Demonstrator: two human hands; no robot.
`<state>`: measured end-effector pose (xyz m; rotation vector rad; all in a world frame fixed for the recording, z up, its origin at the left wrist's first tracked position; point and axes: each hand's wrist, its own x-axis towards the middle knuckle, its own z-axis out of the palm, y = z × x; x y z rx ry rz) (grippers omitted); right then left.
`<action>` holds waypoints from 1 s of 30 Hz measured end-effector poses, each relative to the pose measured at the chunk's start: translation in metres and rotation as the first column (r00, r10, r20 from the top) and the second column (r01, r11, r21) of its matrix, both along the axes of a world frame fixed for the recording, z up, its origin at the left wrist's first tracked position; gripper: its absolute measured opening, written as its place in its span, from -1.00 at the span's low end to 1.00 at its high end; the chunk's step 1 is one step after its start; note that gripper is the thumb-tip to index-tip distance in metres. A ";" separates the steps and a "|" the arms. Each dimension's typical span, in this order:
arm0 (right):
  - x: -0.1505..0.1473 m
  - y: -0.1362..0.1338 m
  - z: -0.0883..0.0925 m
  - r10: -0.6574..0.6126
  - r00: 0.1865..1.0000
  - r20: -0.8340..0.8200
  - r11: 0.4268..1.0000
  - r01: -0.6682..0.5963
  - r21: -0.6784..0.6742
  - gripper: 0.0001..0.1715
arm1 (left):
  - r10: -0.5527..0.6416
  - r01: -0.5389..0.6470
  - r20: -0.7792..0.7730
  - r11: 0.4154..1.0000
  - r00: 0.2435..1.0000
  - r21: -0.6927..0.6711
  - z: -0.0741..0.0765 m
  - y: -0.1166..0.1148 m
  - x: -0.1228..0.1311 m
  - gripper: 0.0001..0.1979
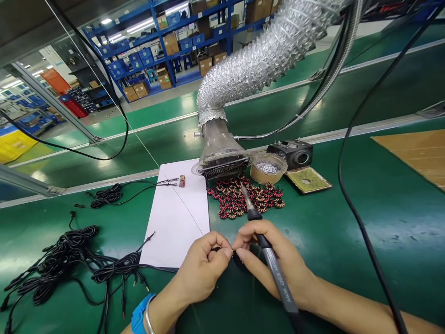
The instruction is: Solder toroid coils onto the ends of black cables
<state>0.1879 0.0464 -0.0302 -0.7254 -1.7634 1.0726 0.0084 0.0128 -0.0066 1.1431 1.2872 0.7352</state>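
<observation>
My right hand [278, 260] is closed around a soldering iron [276, 273], its tip pointing up and away over small red-and-black wound rings [231, 202]. Its thumb and forefinger also meet at the fingertips of my left hand [205, 264]. That left hand is closed in a pinch, with part of a black cable [162, 268] running in behind it and something dark showing between the fingers. The tiny piece at the fingertips is mostly hidden. A thin wire [184, 204] slants down from above to the left hand. White paper [177, 232] lies just beyond it.
Coiled black cables [62, 260] cover the left of the green bench. Two small rings with leads [182, 181] rest on the paper. A fume hood [222, 144], a solder tub [267, 169], a black iron holder [295, 154] and a yellow sponge [308, 181] stand behind.
</observation>
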 end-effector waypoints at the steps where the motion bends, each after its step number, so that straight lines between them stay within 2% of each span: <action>1: 0.000 0.001 0.000 0.016 1.000 0.004 1.000 -0.016 -0.002 -0.65 | -0.019 0.019 0.005 1.000 1.000 -0.023 0.001 0.000 0.000 -0.68; 8: 0.001 0.000 0.003 0.068 0.996 0.054 0.991 -0.074 0.116 -0.65 | -0.151 0.160 0.076 0.978 0.986 -0.132 0.006 0.003 -0.005 -0.58; 14: 0.005 -0.004 -0.005 0.132 0.981 0.141 0.961 -0.162 0.224 -0.65 | -0.275 0.297 0.134 0.935 0.952 -0.195 0.002 0.002 -0.011 -0.58; 19: 0.004 0.001 -0.002 0.095 0.988 0.123 0.947 -0.128 0.294 -0.63 | -0.302 0.305 0.046 0.933 0.952 -0.189 0.005 0.000 -0.011 -0.68; 24: 0.001 0.006 0.002 0.126 0.984 0.129 0.915 -0.166 0.369 -0.58 | -0.378 0.371 -0.099 0.925 0.920 -0.088 0.010 0.000 -0.009 -0.79; 27: 0.004 0.008 0.003 0.133 0.975 0.179 0.920 -0.189 0.344 -0.65 | -0.351 0.347 -0.164 0.936 0.922 -0.053 0.014 0.000 -0.010 -0.78; 30: 0.009 0.012 0.004 0.184 0.966 0.185 0.930 -0.231 0.285 -0.70 | -0.378 0.372 -0.151 0.926 0.913 -0.070 0.016 0.002 -0.014 -0.77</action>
